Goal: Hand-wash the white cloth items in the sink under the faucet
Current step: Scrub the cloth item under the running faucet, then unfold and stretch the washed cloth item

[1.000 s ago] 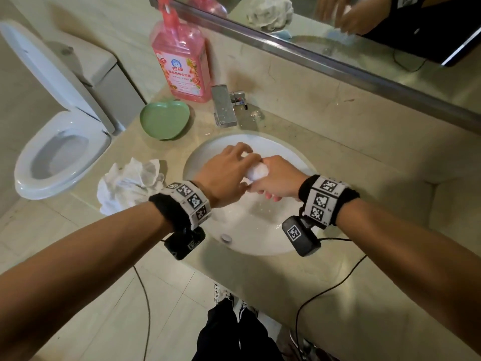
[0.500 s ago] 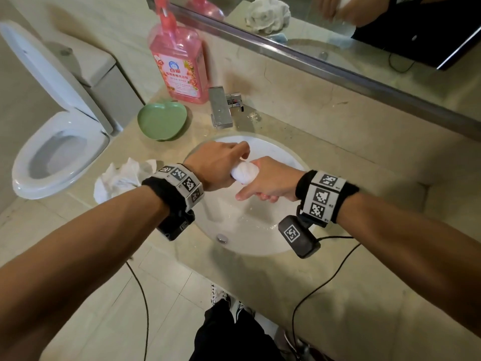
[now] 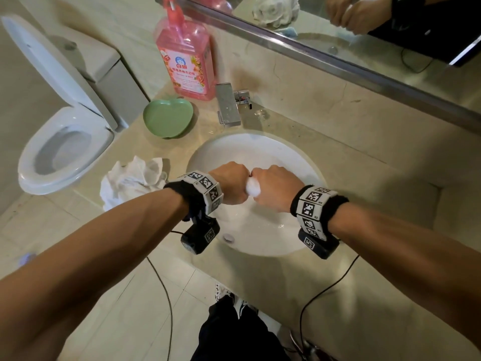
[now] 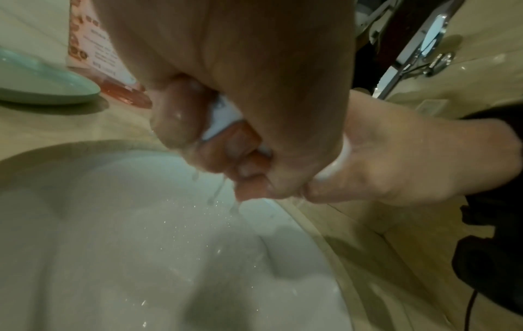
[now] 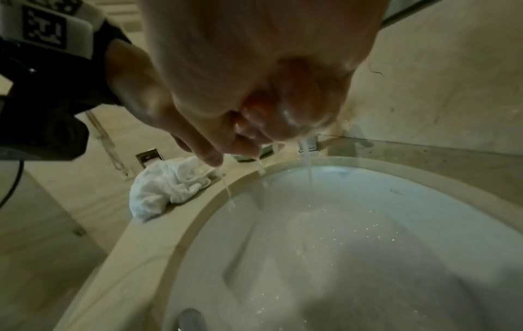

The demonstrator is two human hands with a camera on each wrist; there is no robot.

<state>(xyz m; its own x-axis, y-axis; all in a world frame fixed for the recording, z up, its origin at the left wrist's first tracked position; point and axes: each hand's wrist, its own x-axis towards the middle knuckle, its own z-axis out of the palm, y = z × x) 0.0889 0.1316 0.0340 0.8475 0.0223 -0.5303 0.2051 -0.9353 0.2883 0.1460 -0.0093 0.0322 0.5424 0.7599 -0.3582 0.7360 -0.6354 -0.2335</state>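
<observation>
A small wet white cloth (image 3: 252, 189) is squeezed between my two fists over the white sink (image 3: 263, 149). My left hand (image 3: 232, 185) grips one end, fingers curled tight round it (image 4: 223, 118). My right hand (image 3: 276, 188) grips the other end, and water drips from its curled fingers (image 5: 283, 116) into the basin. Only a small bulge of cloth shows between the fists. The chrome faucet (image 3: 228, 105) stands behind the basin, with no water running from it. A second crumpled white cloth (image 3: 130, 182) lies on the counter left of the sink.
A pink soap bottle (image 3: 186, 61) and a green heart-shaped dish (image 3: 168, 118) stand on the counter at the back left. A toilet (image 3: 62, 149) with raised lid is further left. A mirror (image 3: 364, 27) runs along the back wall. Cables hang below the counter edge.
Both hands pulled back from under the faucet toward the near side of the basin and closed into fists, twisting the cloth; water now drips from them.
</observation>
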